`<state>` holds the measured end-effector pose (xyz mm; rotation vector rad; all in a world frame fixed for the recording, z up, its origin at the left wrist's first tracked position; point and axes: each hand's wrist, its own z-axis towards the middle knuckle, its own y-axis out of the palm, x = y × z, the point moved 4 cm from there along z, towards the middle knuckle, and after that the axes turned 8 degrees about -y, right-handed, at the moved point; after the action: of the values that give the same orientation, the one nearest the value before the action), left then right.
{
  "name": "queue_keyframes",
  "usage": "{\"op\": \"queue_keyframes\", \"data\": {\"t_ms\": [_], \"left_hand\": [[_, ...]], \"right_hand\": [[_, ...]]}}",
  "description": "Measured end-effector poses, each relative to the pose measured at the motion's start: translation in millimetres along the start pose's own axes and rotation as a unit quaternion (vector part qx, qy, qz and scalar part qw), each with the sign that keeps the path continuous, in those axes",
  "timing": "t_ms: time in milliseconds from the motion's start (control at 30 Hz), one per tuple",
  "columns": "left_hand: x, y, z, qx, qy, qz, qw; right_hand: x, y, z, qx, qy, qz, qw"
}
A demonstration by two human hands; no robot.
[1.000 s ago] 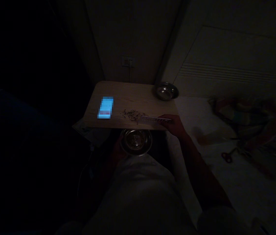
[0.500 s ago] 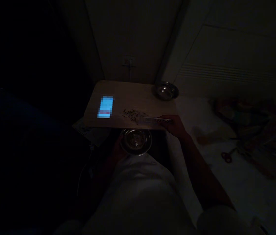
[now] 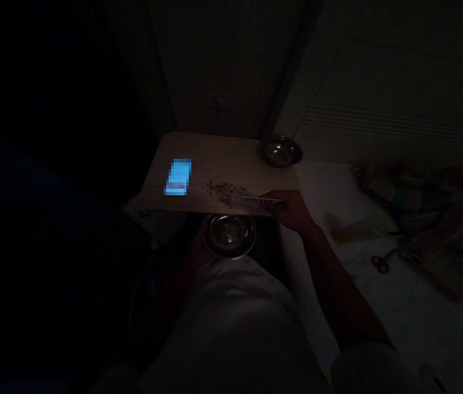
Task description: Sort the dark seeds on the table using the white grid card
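Dark bits (image 3: 224, 190), tiny and loosely scattered, lie near the tabletop's (image 3: 215, 156) six o'clock edge. The right hand (image 3: 292, 208), closed on a striped strip (image 3: 252, 201), holds its tip among them from three o'clock; the left hand (image 3: 202, 244), dimly seen, grips a metal bowl (image 3: 250, 236) at its nine o'clock. The step looks like sweeping; the next stroke likely calls for a low, level strip.

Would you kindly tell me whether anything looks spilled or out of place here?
Dark bits lie scattered on the table, outside the bowl by its near edge, so they may have spilled.
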<state>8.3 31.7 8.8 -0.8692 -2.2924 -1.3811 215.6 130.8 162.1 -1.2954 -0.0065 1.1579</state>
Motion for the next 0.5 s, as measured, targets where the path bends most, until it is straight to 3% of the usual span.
{"op": "queue_keyframes", "data": {"t_ms": [267, 400, 500], "left_hand": [[7, 8.5, -11, 0.008, 0.056, 0.054, 0.997], [4, 4.2, -6, 0.024, 0.026, 0.027, 0.999], [3, 1.7, 3, 0.009, 0.013, 0.001, 1.0]], "right_hand": [[-4, 3, -3, -0.022, 0.004, 0.022, 1.0], [-7, 4, -4, -0.038, -0.008, 0.045, 0.998], [-4, 2, -5, -0.012, 0.008, 0.049, 0.999]]}}
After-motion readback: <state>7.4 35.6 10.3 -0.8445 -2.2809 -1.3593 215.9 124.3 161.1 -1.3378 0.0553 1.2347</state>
